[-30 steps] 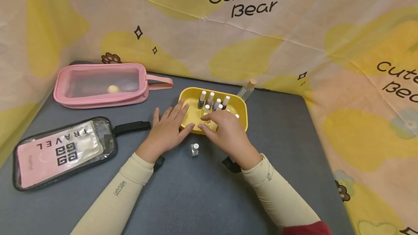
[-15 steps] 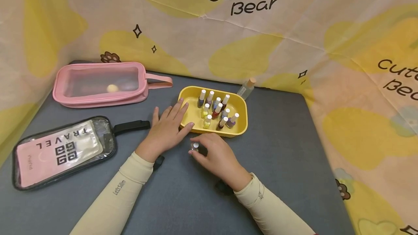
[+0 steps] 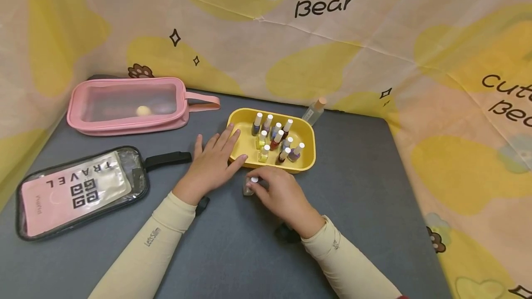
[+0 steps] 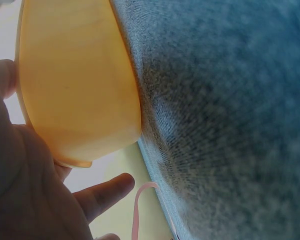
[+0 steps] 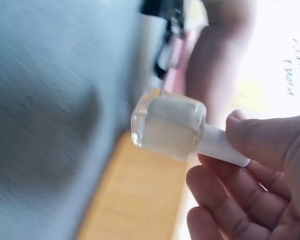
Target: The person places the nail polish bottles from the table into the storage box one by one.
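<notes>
My right hand (image 3: 282, 193) pinches a small nail polish bottle (image 5: 170, 127) by its white cap, thumb on one side and fingers on the other. The bottle is square, of clear glass, and is just in front of the yellow tray (image 3: 308, 138). In the right wrist view its bottom points toward the grey table. My left hand (image 3: 214, 163) lies at the tray's left end, its fingers spread over the rim. Several nail polish bottles (image 3: 275, 140) with white caps stand inside the tray, in yellow, red, purple, blue and dark shades.
A pink pouch (image 3: 129, 126) with a clear window lies at the back left. In front of it lies a black-edged clear pouch (image 3: 83, 193) with a pink packet inside. Behind the tray's right corner leans a clear bottle (image 3: 313, 113) with a wooden-coloured cap. Printed cloth (image 3: 232, 73) hangs behind.
My right hand has moved from over the tray toward me and taken hold of the clear polish bottle by its cap. My left hand has stayed on the tray.
</notes>
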A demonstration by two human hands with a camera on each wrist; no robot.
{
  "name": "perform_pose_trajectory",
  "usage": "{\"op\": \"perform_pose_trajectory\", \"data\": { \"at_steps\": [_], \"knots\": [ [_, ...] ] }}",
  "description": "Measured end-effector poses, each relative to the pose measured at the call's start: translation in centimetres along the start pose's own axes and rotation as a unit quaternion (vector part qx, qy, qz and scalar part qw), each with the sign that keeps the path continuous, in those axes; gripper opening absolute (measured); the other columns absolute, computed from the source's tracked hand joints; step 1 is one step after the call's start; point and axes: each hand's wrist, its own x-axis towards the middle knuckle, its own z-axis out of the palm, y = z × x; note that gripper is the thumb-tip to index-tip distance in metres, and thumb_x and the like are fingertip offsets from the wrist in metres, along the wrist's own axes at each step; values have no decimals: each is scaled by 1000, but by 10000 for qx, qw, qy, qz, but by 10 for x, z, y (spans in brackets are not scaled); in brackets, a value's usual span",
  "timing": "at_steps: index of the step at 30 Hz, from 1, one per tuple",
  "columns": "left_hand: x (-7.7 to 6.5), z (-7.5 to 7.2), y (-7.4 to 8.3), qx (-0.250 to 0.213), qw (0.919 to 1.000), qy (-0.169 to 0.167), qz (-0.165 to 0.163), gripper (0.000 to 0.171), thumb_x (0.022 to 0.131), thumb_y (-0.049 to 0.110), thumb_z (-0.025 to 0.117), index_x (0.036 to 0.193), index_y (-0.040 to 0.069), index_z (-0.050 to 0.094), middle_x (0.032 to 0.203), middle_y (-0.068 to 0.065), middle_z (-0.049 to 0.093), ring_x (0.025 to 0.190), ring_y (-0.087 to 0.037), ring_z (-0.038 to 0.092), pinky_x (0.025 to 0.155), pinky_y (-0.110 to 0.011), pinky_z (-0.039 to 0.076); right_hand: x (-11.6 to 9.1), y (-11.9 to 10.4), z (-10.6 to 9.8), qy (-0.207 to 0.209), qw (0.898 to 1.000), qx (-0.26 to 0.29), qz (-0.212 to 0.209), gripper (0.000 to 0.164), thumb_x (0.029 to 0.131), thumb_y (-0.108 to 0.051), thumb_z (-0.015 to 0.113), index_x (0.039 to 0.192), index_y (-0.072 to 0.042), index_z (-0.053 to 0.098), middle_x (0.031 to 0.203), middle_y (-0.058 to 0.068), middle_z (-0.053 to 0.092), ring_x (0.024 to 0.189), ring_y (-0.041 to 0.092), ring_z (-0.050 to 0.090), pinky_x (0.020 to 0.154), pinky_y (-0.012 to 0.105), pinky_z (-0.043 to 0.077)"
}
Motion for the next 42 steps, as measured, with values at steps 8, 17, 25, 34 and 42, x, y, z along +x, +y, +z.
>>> {"op": "perform_pose_trajectory", "data": {
  "at_steps": [8, 17, 25, 34, 42],
  "knots": [
    [1, 0, 0, 7, 10000, 2, 21, 79, 109, 61, 43, 172, 18, 19, 178, -4, 7, 154, -43, 27, 121, -70, -7, 29, -6, -49, 661, 9976, -135, -133, 21, 94, -17, 84, 113, -9, 80, 102, -1, 75, 88, 16, 67, 78, 33, 57],
    [0, 1, -2, 14, 10000, -19, 20, 78, 110, 61, 41, 172, 18, 20, 178, -2, 7, 154, -43, 28, 120, -71, -6, 83, 5, -52, 221, 9987, -365, 288, 24, 100, -24, 78, 119, -10, 79, 105, 0, 75, 94, 15, 68, 83, 34, 56],
    [0, 1, -2, 73, 10000, -19, 66, 79, 110, 61, 41, 172, 19, 18, 178, -1, 6, 154, -42, 29, 120, -71, -4, 98, 21, -26, -120, 9935, -1104, 251, 24, 100, -28, 78, 116, -11, 80, 106, 2, 76, 97, 21, 67, 89, 38, 55],
    [0, -1, -2, 37, 10000, -19, 35, 79, 109, 62, 41, 172, 19, 18, 178, -1, 6, 154, -43, 28, 121, -71, -5, 96, 25, -10, 84, 9819, -1894, -32, 18, 97, -31, 81, 109, -17, 83, 100, -5, 78, 98, 20, 60, 93, 47, 43],
    [0, 0, -2, 32, 10000, -35, 26, 79, 109, 61, 42, 172, 19, 19, 178, -1, 6, 154, -42, 28, 120, -71, -5, 94, 29, -3, 233, 9788, -2033, -94, 17, 96, -31, 83, 106, -18, 84, 99, -4, 79, 99, 20, 56, 93, 48, 38]
  ]
}}
